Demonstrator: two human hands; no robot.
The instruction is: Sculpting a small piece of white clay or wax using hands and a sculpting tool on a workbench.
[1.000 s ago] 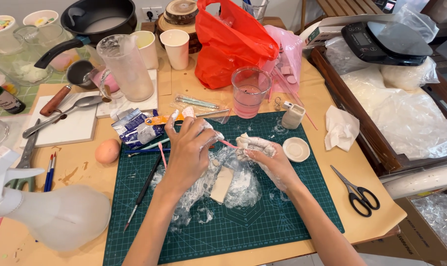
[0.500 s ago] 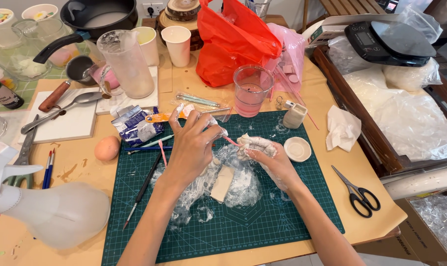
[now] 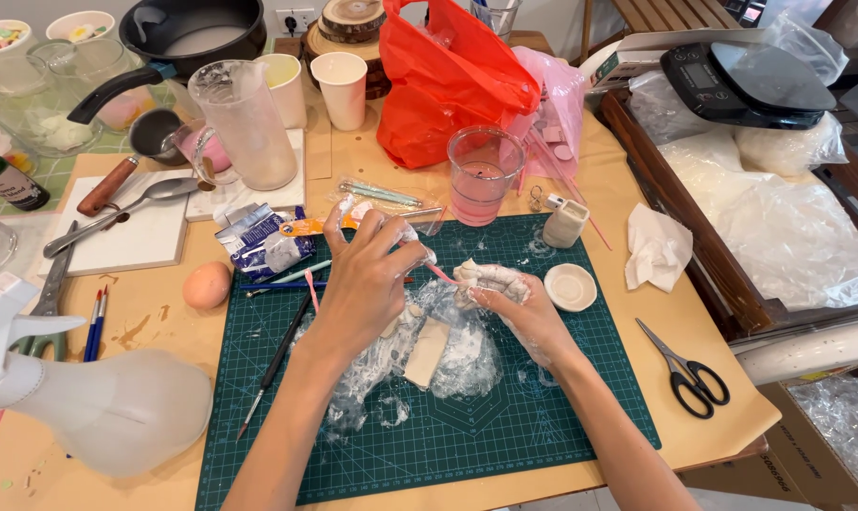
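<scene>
Head view: soft, sticky clay lump point(image 3: 490, 277) cupped in right hand point(image 3: 524, 312), left hand point(image 3: 363, 274) pinching pink tool point(image 3: 438, 273), above green mat's point(image 3: 542, 416) middle.

Both hands are meeting over the middle of the green cutting mat point(image 3: 542, 416), the left hand point(image 3: 363, 284) beside the right hand point(image 3: 519, 312). A brown egg point(image 3: 207, 284) is lying off the mat's left edge, black-handled scissors point(image 3: 684, 369) off its right edge, and a clear cup of pink liquid point(image 3: 484, 175) is standing behind its far edge.
</scene>
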